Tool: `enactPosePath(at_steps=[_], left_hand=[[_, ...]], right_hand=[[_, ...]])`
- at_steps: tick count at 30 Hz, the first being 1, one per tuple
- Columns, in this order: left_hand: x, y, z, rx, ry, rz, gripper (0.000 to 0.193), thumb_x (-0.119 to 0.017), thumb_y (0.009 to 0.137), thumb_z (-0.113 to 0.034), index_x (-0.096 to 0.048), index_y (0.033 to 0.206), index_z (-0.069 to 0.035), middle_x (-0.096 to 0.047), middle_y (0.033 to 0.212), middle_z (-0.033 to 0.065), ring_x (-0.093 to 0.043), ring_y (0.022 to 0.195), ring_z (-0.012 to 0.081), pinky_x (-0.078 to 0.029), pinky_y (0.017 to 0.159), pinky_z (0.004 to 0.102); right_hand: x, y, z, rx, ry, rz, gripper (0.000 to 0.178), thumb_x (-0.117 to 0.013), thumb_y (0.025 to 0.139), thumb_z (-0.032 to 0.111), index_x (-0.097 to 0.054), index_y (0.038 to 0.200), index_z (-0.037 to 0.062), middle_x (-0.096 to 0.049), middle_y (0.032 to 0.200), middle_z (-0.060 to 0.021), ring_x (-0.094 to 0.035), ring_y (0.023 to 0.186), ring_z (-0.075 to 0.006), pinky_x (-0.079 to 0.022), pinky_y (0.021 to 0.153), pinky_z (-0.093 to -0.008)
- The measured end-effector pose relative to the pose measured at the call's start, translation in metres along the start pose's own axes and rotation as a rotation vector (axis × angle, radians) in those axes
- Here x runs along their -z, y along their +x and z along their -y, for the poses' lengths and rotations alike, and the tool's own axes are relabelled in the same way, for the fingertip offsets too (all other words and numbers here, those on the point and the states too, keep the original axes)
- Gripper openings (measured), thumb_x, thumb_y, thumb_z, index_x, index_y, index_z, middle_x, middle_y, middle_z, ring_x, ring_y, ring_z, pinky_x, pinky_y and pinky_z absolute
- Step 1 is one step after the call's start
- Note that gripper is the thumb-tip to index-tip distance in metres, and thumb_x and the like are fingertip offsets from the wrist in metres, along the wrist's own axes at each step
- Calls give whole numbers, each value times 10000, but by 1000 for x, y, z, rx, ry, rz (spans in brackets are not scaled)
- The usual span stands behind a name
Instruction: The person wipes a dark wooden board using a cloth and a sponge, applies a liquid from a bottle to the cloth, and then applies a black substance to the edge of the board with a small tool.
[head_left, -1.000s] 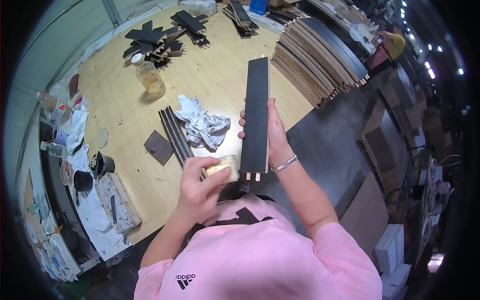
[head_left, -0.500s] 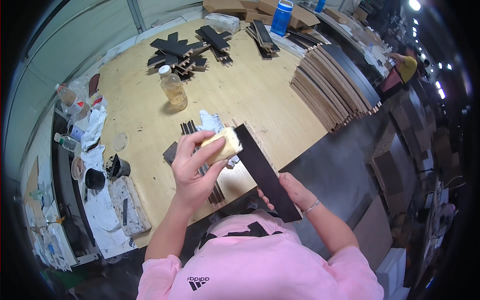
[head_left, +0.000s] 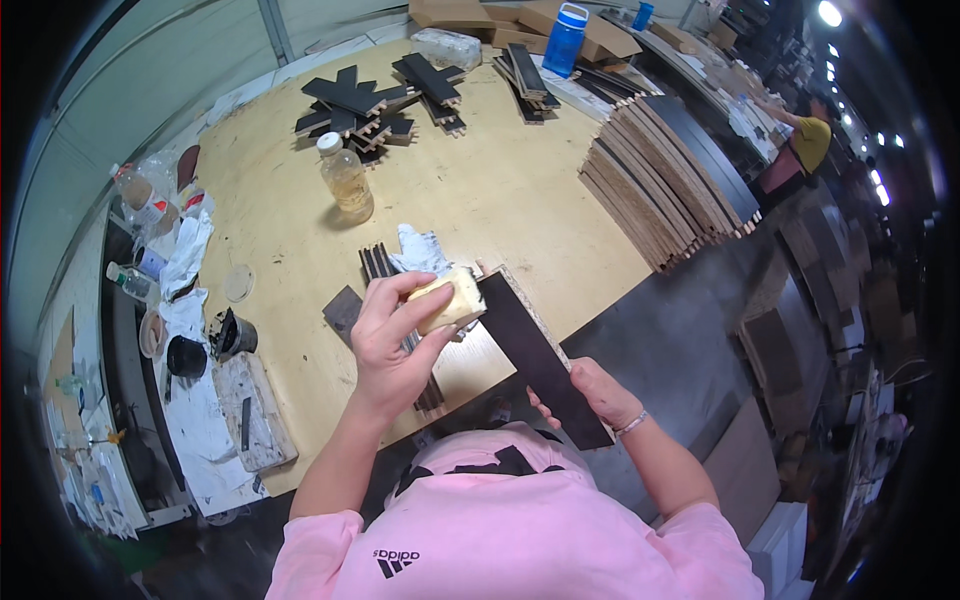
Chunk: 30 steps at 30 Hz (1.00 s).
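Between the fingers and thumb of my left hand (head_left: 390, 335) is a pale yellow sponge (head_left: 452, 303), its right end stained black. That stained end is at the far left edge of a narrow black panel (head_left: 545, 365) with pale dowels at its far end. My right hand (head_left: 603, 393) grips the panel near its close end, fingers wrapped underneath, and holds it tilted over the table's front edge. Behind the left hand lie a crumpled white cloth (head_left: 420, 248) and a row of dark strips (head_left: 376, 262). A small dark block (head_left: 343, 315) rests beside them.
A bottle of yellowish liquid (head_left: 347, 182) stands on the wooden table (head_left: 500, 190). Black pieces (head_left: 345, 97) are piled at the back. Tall stacked panels (head_left: 665, 175) stand at the right edge, black-stained cups (head_left: 187, 356) at the left. A person in yellow (head_left: 810, 145) is far right.
The black panel and my right hand have shifted slightly right and toward me. My left hand has come a little closer with the sponge, which stays at the panel's far end.
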<state>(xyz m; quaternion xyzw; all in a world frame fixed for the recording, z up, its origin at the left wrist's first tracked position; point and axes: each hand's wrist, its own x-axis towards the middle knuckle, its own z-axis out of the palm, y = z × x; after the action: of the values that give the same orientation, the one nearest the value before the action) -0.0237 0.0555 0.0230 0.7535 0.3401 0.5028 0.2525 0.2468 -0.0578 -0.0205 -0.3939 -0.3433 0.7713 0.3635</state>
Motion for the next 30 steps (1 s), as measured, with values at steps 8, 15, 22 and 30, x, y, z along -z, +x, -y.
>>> enactPosePath(at_steps=[8,15,22,30], left_hand=[[80,-49,38,189,276,-183,445,-731,672,61,-710,1102,-48,-645,1118,133,-610,1041,266,-476,906,343],[245,-157,112,382,789,-615,389,-740,681,33,-694,1061,-40,-654,1073,139,-612,1016,300,-477,923,382],[295,-236,187,728,850,-576,386,-758,688,-9,-690,1066,-58,-647,1100,140,-582,1059,324,-447,950,425],[173,-95,134,511,435,-456,294,-693,768,-1,-677,1061,3,-671,1038,141,-638,960,274,-505,877,369]], right_hand=[[2,10,-13,8,201,-63,657,-615,903,542,-586,1127,-75,-657,976,-133,-661,762,-186,-583,632,-342],[-3,24,-19,31,238,-186,672,-366,986,605,-510,1201,-15,-591,956,-146,-594,737,-205,-540,583,-360],[-16,37,-12,47,255,-209,646,-323,1003,595,-515,1181,4,-587,933,-128,-595,738,-200,-539,570,-346],[-8,40,-16,71,413,-214,706,-269,1011,598,-543,1176,-31,-609,997,-123,-609,815,-218,-577,680,-374]])
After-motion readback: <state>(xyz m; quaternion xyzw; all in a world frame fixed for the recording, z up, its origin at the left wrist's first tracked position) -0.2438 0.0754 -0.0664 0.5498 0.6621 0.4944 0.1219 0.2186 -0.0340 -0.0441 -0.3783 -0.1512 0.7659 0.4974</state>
